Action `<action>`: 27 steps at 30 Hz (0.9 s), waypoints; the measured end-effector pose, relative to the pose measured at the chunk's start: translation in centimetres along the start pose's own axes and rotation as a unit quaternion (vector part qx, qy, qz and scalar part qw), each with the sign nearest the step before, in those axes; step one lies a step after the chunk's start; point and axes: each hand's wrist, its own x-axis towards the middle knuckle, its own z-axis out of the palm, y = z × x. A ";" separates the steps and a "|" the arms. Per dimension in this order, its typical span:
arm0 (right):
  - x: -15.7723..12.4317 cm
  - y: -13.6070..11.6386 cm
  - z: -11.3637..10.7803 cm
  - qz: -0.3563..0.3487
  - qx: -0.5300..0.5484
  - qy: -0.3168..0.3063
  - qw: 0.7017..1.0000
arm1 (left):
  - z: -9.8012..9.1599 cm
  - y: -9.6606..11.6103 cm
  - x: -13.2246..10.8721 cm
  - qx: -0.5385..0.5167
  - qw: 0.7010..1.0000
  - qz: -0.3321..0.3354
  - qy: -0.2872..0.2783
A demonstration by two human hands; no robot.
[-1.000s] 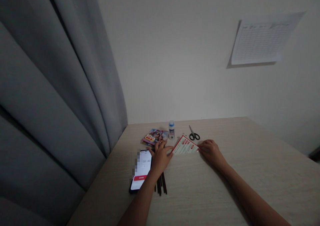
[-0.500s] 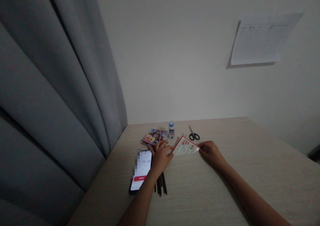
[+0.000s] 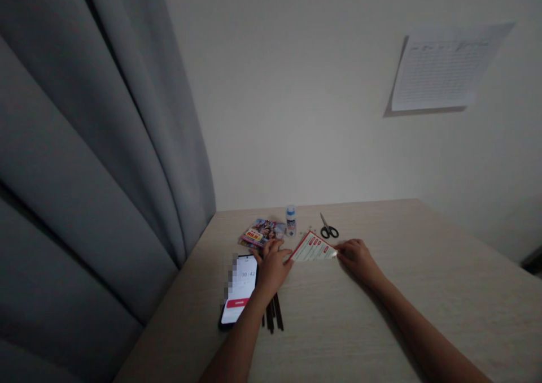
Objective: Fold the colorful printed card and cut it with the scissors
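A triangular piece of printed paper (image 3: pixel 314 247), white with red edges and red print, lies between my hands at the middle of the table. My left hand (image 3: pixel 273 263) pinches its left corner between thumb and finger, the other fingers spread. At its right corner my right hand (image 3: pixel 357 260) grips the paper with fingers closed together. Under and behind my left wrist are several thin dark brown strips (image 3: pixel 274 314), their upper ends hidden. Left of that hand lies a phone (image 3: pixel 239 290) with a lit screen, partly covered by my forearm.
Behind the paper stand a small glue bottle (image 3: pixel 291 222) with a blue cap and a pair of black-handled scissors (image 3: pixel 328 230) lying flat. Colourful printed leaflets (image 3: pixel 263 230) are at the back left. A grey curtain (image 3: pixel 127 146) hangs along the table's left side.
Almost nothing differs. Both hands keep hold of the paper's corners, and its lower edge appears slightly higher in view.
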 end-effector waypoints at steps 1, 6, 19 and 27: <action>0.0 -0.1 -0.1 -0.002 0.002 0.002 1.000 | 0.0 0.0 0.0 0.000 1.000 0.001 0.001; 0.0 -0.6 -0.5 -0.013 0.027 0.008 1.000 | 0.1 0.0 0.1 0.000 1.000 -0.001 0.004; -0.2 -0.7 -0.1 -0.012 0.055 0.031 0.998 | 0.4 -0.1 0.2 0.001 1.000 0.003 0.018; -0.1 -0.5 0.0 -0.019 0.032 0.017 0.999 | 0.2 0.1 0.1 -0.001 1.000 0.003 0.020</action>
